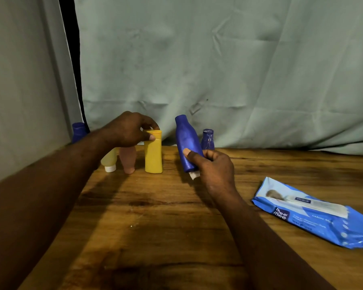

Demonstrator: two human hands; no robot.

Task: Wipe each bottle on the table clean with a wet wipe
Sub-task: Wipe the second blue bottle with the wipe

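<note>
My left hand (128,130) pinches the cap of an upright yellow bottle (153,155) standing on the wooden table (166,216). My right hand (213,166) grips the lower part of a tall blue bottle (186,139), tilted left and held above the table, with a bit of white wet wipe (194,175) showing under the fingers. Left of the yellow bottle stand a pink tube (128,159) and a pale yellow tube (109,161) with a white cap, both cap down. A small blue bottle (208,140) stands behind my right hand.
A blue pack of wet wipes (314,214) lies on the table at the right. Another blue bottle (79,131) shows at the far left, partly hidden by my left arm. A grey-green cloth (218,70) hangs along the table's back edge.
</note>
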